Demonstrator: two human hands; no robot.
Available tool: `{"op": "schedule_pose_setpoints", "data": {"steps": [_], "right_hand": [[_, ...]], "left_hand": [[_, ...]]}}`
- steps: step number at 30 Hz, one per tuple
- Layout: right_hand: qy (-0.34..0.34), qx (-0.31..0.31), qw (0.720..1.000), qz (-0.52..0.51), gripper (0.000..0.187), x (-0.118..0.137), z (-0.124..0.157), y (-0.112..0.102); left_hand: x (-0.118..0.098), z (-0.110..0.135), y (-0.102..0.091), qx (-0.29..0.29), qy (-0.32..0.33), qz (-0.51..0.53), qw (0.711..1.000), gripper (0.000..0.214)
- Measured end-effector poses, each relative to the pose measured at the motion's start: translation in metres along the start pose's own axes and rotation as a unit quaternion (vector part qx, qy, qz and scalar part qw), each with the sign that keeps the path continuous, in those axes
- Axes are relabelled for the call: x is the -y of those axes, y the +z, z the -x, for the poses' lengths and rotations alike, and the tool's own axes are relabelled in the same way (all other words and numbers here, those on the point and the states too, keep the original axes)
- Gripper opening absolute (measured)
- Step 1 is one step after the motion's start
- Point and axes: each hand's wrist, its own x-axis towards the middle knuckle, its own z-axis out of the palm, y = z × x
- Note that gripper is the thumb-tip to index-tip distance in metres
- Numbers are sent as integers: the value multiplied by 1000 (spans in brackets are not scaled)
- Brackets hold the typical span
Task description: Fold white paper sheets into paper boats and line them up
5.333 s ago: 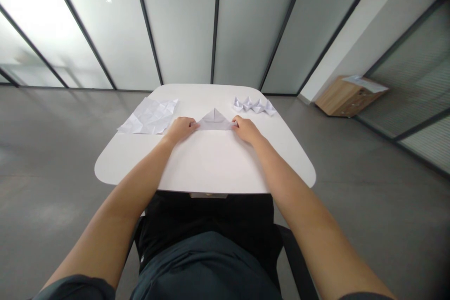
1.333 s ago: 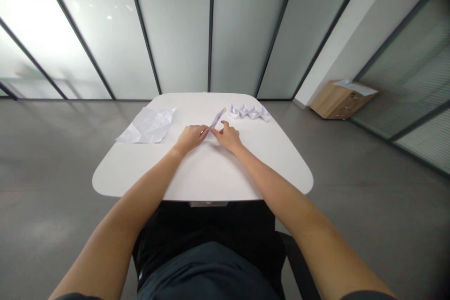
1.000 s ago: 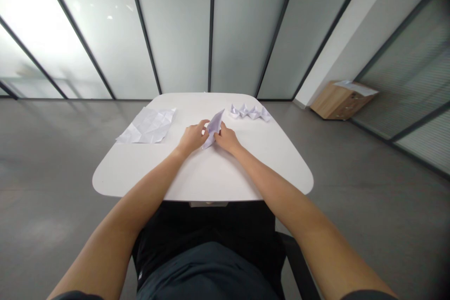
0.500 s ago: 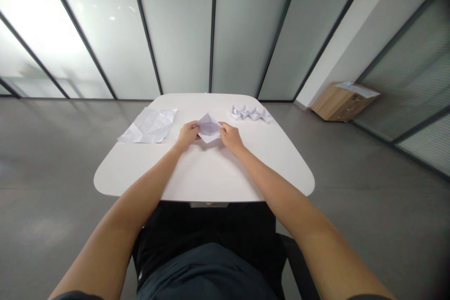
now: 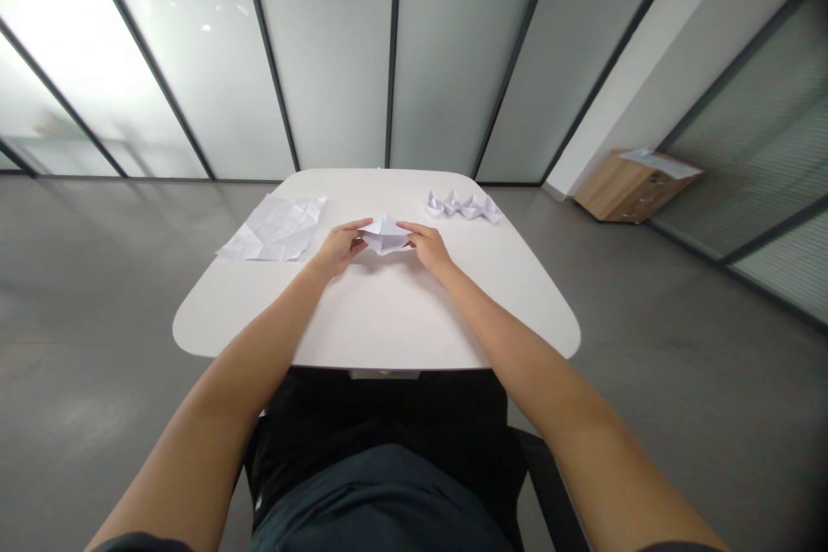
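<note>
Between my two hands is a folded white paper boat point(image 5: 386, 236), held a little above the table with a peak standing up in its middle. My left hand point(image 5: 341, 247) grips its left end, thumb and fingers on either side. At the right end my right hand point(image 5: 427, 245) pinches it the same way. Several finished white paper boats point(image 5: 462, 205) stand in a row at the table's far right. Creased flat sheets of white paper point(image 5: 275, 228) lie to the left of my left hand.
The white table point(image 5: 394, 328) has rounded corners and narrows toward the far side. Behind it rises a frosted glass partition point(image 5: 323, 52) with dark frames. A wooden cabinet point(image 5: 621, 187) with papers on top stands on the floor at right.
The folded paper has gone from an open, diamond-like pocket to a flatter, wider boat shape with a raised peak. Both hands keep hold of its ends, fingers now more stretched along it.
</note>
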Motion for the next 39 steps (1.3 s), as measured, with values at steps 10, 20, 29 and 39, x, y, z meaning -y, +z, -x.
{"op": "schedule_pose_setpoints", "data": {"steps": [10, 20, 29, 39], "right_hand": [[26, 29, 984, -174, 41, -2, 2, -8], [36, 21, 973, -229, 36, -2, 3, -10], [33, 36, 974, -222, 44, -4, 2, -8], [2, 23, 980, -197, 43, -16, -3, -3]], "left_hand": [[-6, 5, 0, 13, -19, 92, 995, 31], [-4, 11, 6, 45, 7, 80, 996, 39], [1, 6, 4, 42, 36, 80, 995, 40], [8, 14, 10, 140, 28, 24, 989, 53]]}}
